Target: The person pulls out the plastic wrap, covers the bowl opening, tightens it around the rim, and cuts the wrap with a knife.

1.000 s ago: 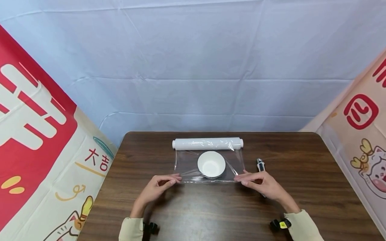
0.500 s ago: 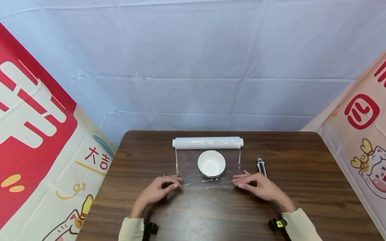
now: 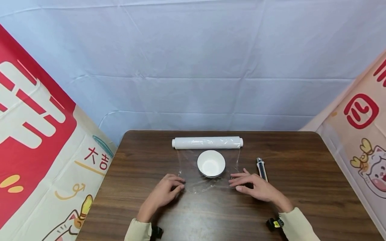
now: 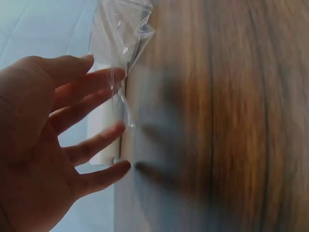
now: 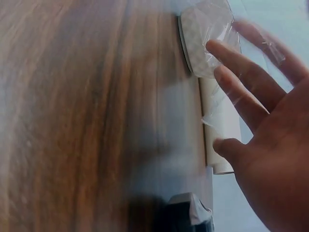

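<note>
A white bowl (image 3: 211, 163) sits mid-table in the head view, with clear plastic wrap (image 3: 193, 187) drawn from a white roll (image 3: 207, 143) behind and draped over it. At the wrap's left edge is my left hand (image 3: 167, 190), its fingers spread and relaxed; the left wrist view has loose wrap (image 4: 123, 29) hanging by the fingertips. My right hand (image 3: 256, 185) is by the wrap's right edge. In the right wrist view its extended fingers (image 5: 248, 72) overlap the crinkled wrap beside the bowl's patterned side (image 5: 195, 46).
A utility knife (image 3: 262, 169) lies on the dark wooden table (image 3: 301, 174), just behind my right hand. A pale cloth (image 3: 193, 67) hangs beyond the far table edge, and printed banners flank the table at left (image 3: 36, 127) and right (image 3: 360, 147).
Both hands have let go of the wrap's front edge, and the fingers have spread. The wrap has sagged lower around the bowl, its front edge now loose and wavy. Bowl and roll stay put.
</note>
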The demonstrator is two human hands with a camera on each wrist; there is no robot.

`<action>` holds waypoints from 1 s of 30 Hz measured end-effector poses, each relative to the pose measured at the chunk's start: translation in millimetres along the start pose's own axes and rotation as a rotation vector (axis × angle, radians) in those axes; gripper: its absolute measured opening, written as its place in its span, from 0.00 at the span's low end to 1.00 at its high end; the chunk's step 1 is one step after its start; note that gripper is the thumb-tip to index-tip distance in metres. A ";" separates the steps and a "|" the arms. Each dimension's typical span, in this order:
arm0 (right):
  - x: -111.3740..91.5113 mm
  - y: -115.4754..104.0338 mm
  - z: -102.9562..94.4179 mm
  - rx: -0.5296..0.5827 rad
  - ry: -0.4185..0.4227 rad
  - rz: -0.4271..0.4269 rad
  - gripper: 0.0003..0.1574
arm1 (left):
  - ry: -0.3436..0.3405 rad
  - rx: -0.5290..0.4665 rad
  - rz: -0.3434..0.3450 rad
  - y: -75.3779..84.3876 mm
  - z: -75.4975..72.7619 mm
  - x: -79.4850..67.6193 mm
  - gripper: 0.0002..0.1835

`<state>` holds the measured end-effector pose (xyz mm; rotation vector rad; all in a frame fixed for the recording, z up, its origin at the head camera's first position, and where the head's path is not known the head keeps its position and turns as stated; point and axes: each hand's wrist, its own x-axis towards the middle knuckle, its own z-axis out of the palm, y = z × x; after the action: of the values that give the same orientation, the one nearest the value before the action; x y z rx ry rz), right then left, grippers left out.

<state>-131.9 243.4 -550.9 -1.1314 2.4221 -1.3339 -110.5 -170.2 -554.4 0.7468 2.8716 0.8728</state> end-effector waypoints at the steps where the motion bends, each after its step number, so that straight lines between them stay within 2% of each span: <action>1: 0.4 0.4 0.1 0.017 -0.007 -0.010 0.15 | 0.013 0.025 0.007 1.1 1.4 1.3 0.11; 6: 0.4 2.4 -1.4 0.092 0.016 -0.025 0.17 | 0.091 0.088 0.042 5.6 4.5 6.2 0.09; 10: 0.1 0.7 -4.3 0.093 0.072 -0.035 0.18 | 0.154 0.065 0.011 6.7 4.9 6.3 0.06; 15: -1.1 -4.4 -5.2 0.080 0.158 -0.030 0.18 | 0.214 0.107 -0.020 5.1 5.6 3.5 0.04; 18: -1.4 -12.6 -4.8 0.034 0.238 0.063 0.16 | 0.211 0.095 -0.068 5.4 4.9 1.5 0.05; 21: 3.0 -23.0 -2.2 -0.059 0.316 0.240 0.13 | 0.197 0.033 -0.119 10.7 2.8 2.0 0.07; 24: 12.3 -31.3 3.7 -0.117 0.370 0.399 0.16 | 0.207 -0.042 -0.148 19.6 2.4 7.0 0.11; 30: 33.2 -36.5 22.1 -0.047 0.482 0.483 0.19 | 0.247 -0.190 -0.170 41.7 10.3 25.8 0.21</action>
<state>-125.3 194.6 -528.6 -0.1942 2.8018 -1.5027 -113.3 -122.8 -538.4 0.3939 2.9422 1.2699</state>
